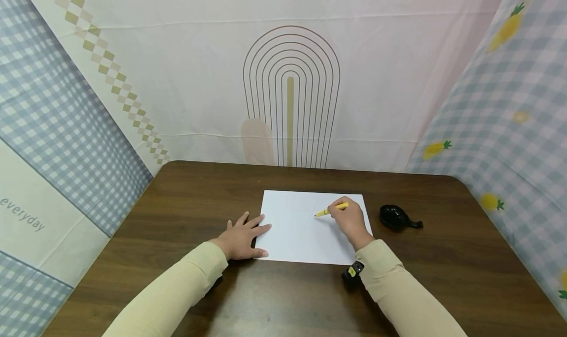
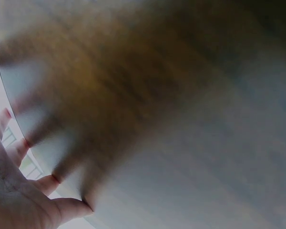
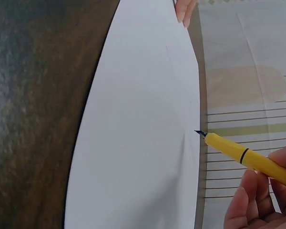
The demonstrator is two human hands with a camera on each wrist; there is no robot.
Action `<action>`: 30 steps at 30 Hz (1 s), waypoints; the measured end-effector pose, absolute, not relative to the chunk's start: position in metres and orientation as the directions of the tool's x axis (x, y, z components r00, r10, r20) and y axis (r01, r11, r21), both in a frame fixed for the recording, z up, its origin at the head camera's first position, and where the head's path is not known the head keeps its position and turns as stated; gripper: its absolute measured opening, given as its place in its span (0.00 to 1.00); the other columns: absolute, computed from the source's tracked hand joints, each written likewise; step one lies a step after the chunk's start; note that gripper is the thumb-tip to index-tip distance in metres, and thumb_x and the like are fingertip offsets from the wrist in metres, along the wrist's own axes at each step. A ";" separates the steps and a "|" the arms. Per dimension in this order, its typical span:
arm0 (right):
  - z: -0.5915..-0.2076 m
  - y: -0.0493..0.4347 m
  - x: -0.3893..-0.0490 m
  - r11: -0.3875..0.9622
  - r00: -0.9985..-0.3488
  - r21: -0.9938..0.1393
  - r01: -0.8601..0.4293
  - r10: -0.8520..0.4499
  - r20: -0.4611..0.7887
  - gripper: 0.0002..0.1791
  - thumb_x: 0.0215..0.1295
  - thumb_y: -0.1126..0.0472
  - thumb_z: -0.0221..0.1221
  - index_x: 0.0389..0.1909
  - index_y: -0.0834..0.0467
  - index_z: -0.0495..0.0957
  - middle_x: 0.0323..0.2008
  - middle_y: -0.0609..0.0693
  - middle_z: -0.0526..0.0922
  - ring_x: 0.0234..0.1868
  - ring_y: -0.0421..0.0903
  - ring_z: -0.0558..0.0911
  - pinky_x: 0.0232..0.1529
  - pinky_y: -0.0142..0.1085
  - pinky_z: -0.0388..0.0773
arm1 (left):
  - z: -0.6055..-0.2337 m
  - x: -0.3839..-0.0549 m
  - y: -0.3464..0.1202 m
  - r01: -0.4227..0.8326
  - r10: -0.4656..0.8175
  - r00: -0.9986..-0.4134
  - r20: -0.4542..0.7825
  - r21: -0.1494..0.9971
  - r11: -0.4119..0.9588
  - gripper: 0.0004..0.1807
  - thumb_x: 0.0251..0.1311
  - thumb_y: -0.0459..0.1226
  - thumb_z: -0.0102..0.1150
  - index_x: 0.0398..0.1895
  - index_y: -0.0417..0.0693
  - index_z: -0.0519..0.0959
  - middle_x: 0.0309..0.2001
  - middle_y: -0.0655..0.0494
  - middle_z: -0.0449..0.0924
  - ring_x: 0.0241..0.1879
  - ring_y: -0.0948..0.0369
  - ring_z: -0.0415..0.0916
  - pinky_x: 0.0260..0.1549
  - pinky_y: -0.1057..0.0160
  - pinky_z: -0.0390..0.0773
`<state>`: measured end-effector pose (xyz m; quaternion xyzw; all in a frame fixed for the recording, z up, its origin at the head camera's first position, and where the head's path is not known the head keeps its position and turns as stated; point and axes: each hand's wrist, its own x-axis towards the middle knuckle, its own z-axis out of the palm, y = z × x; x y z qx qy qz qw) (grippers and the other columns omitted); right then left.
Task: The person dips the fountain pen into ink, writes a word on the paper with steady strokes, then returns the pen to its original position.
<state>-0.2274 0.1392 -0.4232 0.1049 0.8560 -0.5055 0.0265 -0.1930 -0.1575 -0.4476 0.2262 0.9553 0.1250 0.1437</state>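
Now, nearest of all, two cream sleeves (image 1: pixel 173 288) of softly creased cloth are laid across the dark, wood-grained bench (image 1: pixel 274 297), and a small black device (image 1: pixel 352 274) is worn at the right wrist. Just past the cuffs, the left hand (image 1: pixel 239 239) is spread flat, nothing grasped, its thumb and index finger rested on the left margin of a single sheet of paper (image 1: pixel 283 233): smooth, white, rectangular, its long side run from left to right. Over on the right half, one yellow pen (image 1: pixel 324 212) is pinched in the fingers of the right hand (image 1: pixel 351 222), its slim barrel ringed once in black. It is held aslant above the sheet, the long axis tilted, the dark pointed nib aimed left and slightly toward the person; whether paper is being touched by the nib cannot be told. Close to that nib, faint thin lines (image 1: pixel 316 204) are borne by the sheet. Off to the right, one glossy black object (image 1: pixel 394 217), rounded and narrowed into a tail, is set on the wood, tail turned rightward. Farthest back, the scene is closed off by pale hanging cloth (image 1: pixel 190 81), lightly creased and printed with nested arches (image 1: pixel 291 51).
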 end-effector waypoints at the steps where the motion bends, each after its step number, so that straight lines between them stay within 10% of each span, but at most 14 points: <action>1: -0.423 0.140 -0.229 0.467 -0.976 -0.860 0.207 0.157 -0.149 0.09 0.64 0.59 0.56 0.39 0.62 0.77 0.37 0.56 0.80 0.32 0.46 0.72 0.31 0.33 0.69 | -0.447 -0.193 -0.157 0.396 0.469 -0.856 -0.218 0.306 0.866 0.40 0.57 0.60 0.59 0.73 0.62 0.63 0.76 0.55 0.50 0.74 0.38 0.39 0.58 0.24 0.48; 30: -0.431 0.135 -0.245 0.492 -0.980 -0.852 0.181 0.161 -0.115 0.11 0.65 0.58 0.55 0.41 0.61 0.76 0.40 0.57 0.76 0.35 0.47 0.72 0.33 0.33 0.69 | -0.449 -0.194 -0.155 0.392 0.462 -0.858 -0.226 0.293 0.872 0.40 0.57 0.61 0.59 0.73 0.63 0.62 0.76 0.55 0.49 0.74 0.38 0.38 0.59 0.25 0.47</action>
